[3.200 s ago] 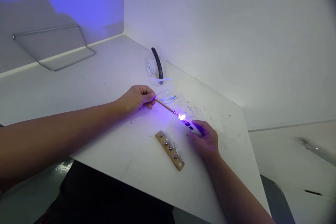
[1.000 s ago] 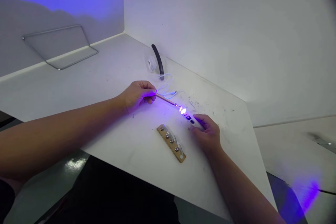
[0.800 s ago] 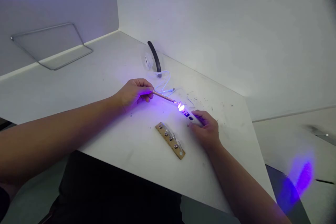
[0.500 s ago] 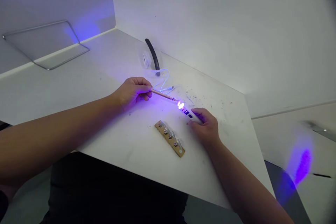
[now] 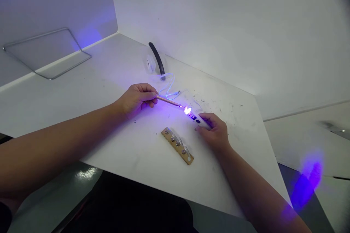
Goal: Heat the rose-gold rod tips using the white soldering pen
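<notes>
My left hand (image 5: pixel 136 98) is closed on a thin wooden stick (image 5: pixel 168 101), which points right across the white table (image 5: pixel 115 131). My right hand (image 5: pixel 215 132) grips a white pen-shaped device (image 5: pixel 198 119) with dark buttons. Its tip glows bright violet-white (image 5: pixel 187 110) where it meets the end of the stick. A small wooden strip with several metal studs (image 5: pixel 177 145) lies flat on the table just in front of both hands, touched by neither.
A white cable (image 5: pixel 168 88) loops behind the hands to a white charger block (image 5: pixel 150 64) beside a black curved piece (image 5: pixel 157 59). A bent wire frame (image 5: pixel 46 56) leans at the back left wall. Dark specks dot the table on the right. White partition walls enclose the corner.
Both hands keep their grips and the tip stays lit against the stick. The view has shifted slightly, and the violet reflection on the walls and lower right has moved.
</notes>
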`<state>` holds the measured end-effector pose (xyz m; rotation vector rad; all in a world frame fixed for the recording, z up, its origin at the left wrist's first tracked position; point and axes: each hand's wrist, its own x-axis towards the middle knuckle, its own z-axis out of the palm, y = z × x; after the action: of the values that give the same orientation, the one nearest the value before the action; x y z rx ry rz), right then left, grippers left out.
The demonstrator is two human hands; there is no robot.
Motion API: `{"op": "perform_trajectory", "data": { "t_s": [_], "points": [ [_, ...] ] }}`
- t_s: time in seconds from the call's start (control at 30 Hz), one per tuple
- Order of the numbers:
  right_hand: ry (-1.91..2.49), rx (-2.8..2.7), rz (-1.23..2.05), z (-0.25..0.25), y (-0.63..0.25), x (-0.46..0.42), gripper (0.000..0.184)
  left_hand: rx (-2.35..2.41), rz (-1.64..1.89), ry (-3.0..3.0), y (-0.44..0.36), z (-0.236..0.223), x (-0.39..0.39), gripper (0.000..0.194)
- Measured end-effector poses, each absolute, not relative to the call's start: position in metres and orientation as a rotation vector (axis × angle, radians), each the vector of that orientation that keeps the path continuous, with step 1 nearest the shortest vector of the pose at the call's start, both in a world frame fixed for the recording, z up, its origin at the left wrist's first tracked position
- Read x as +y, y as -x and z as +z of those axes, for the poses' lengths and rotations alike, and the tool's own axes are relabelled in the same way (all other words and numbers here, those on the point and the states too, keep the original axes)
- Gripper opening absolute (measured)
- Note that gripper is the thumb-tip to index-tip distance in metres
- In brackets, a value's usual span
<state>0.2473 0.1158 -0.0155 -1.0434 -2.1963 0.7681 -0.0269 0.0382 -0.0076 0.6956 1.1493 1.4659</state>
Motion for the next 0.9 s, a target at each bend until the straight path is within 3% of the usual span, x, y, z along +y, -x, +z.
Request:
{"op": "perform_trajectory", "data": {
  "t_s": [0.9],
  "points": [
    [1.022, -2.162, 0.808, -0.0149, -0.2465, 0.1151, 0.032, 1.169, 1.434, -0.697, 0.0283, -0.0066, 0.0362, 0.009]
  ]
}}
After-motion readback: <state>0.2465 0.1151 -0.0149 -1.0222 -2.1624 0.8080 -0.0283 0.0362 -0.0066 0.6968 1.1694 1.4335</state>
